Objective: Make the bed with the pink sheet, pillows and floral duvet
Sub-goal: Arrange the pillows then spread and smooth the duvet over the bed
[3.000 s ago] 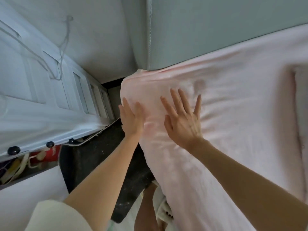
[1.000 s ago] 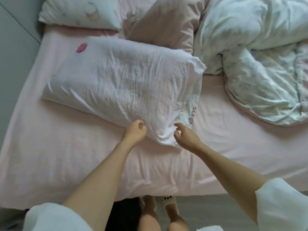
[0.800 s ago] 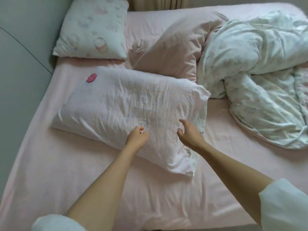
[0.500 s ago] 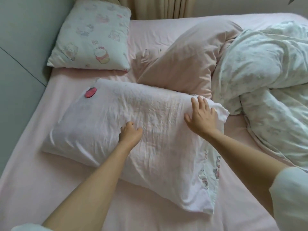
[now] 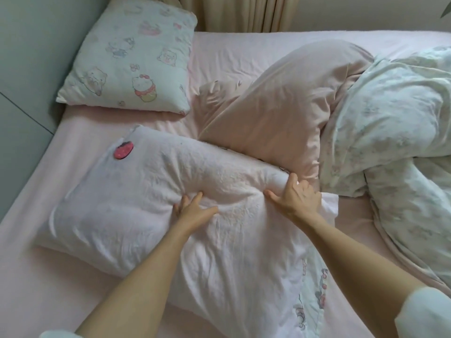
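Observation:
A large white pillow [image 5: 136, 211] with a pink strawberry patch lies slantwise on the pink sheet [image 5: 44, 284] in the middle of the bed. My left hand [image 5: 192, 212] presses into the pillow's middle, fingers spread and sunk in a crease. My right hand [image 5: 296, 198] grips the pillow's far right end, fingers curled over its edge. A cartoon-print pillow [image 5: 129, 59] lies at the far left by the headboard. A pink pillow [image 5: 275, 106] leans behind the white one. The floral duvet [image 5: 395, 128] is bunched in a heap on the right.
A grey padded headboard [image 5: 26, 59] runs along the left side. Beige curtains [image 5: 244, 13] hang behind the far edge of the bed. White sleeves show at both lower corners.
I have turned from smoothing the sheet at the bed corner to the white pillow. Both hands moved further up it; the left fist has spread, and the right hand now grips the pillow's end.

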The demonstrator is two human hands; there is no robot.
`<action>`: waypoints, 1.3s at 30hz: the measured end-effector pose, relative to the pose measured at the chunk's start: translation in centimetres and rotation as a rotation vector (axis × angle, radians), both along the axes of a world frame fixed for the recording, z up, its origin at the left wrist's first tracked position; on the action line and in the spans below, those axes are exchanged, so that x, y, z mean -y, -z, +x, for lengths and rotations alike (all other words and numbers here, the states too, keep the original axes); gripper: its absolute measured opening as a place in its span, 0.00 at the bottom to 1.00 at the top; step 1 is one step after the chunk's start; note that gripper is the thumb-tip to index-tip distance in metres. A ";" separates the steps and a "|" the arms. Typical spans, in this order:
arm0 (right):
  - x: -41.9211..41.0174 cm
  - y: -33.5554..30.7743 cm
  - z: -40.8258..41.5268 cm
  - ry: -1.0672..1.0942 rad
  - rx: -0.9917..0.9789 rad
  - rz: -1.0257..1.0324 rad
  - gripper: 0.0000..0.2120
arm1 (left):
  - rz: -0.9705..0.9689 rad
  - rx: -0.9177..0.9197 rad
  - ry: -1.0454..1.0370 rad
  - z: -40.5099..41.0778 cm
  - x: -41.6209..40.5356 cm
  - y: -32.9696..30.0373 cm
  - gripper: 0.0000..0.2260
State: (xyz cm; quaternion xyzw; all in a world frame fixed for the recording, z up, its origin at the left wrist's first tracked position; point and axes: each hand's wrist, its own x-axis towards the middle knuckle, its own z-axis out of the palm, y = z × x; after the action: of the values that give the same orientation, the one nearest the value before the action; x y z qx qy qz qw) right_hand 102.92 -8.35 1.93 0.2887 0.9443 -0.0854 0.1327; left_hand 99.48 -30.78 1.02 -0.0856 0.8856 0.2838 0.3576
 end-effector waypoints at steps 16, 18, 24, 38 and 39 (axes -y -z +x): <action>7.3 -13.0 4.5 -0.309 -0.046 -0.763 0.11 | 0.467 -0.141 -0.749 7.5 2.4 -6.2 0.22; 8.5 -14.8 6.0 -0.258 -0.010 -1.068 0.09 | 0.533 -0.159 -0.824 8.8 3.8 -8.9 0.20; 13.0 -16.0 11.7 -0.285 0.278 -1.634 0.16 | 0.703 -0.295 -0.832 10.5 8.4 -15.2 0.27; 21.4 -9.9 18.3 -0.080 0.494 -1.340 0.05 | 0.251 -0.426 -0.869 24.7 19.9 -16.8 0.50; 21.7 -9.3 18.3 -0.057 0.455 -1.274 0.05 | 0.222 -0.464 -0.885 25.2 20.2 -16.4 0.50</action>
State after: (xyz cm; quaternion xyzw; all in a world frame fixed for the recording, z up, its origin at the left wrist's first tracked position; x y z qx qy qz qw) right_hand 121.23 -30.10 11.20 0.1401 0.6655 -0.5589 0.4745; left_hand 124.69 -50.98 17.44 -0.3488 0.7850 0.5120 0.0041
